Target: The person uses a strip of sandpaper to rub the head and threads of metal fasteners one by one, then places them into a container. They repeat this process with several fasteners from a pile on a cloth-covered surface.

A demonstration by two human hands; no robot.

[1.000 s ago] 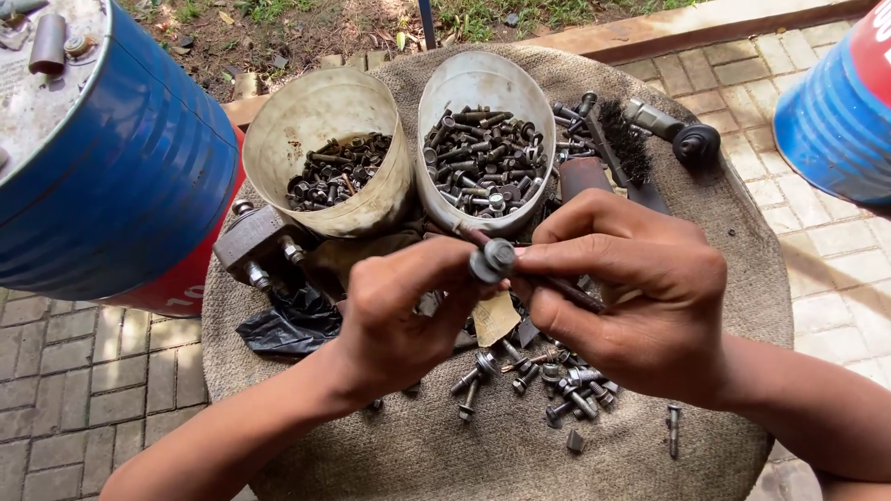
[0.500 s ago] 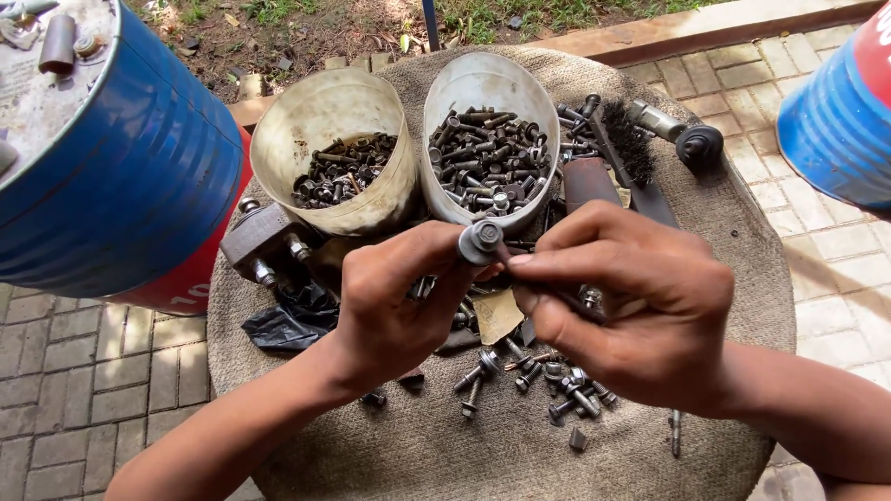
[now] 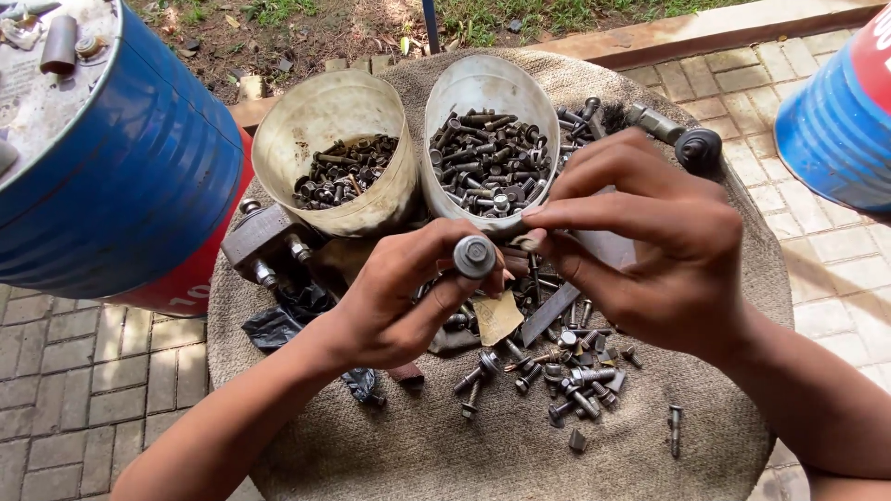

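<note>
My left hand (image 3: 399,297) grips a grey bolt (image 3: 474,256) upright, its hexagonal head facing the camera. My right hand (image 3: 659,250) sits just to the right, its fingertips pinched together beside the bolt; whether they hold a small part, I cannot tell. Both hands hover over a round stand covered with coarse sacking (image 3: 390,436). Under the hands lies a loose heap of bolts and nuts (image 3: 566,371). Behind them stand two cut white plastic containers: the left one (image 3: 325,121) holds dark nuts, the right one (image 3: 483,88) holds longer bolts.
A blue metal drum (image 3: 111,176) with a red base stands at the left, and another blue drum (image 3: 835,121) at the right edge. A metal block fitting (image 3: 264,237), black plastic scraps (image 3: 278,320) and a flat metal blade (image 3: 594,269) lie on the sacking. Paving bricks surround the stand.
Both hands have risen slightly toward the containers. The bolt head has turned to face the camera, and my right fingers have come off it to the right.
</note>
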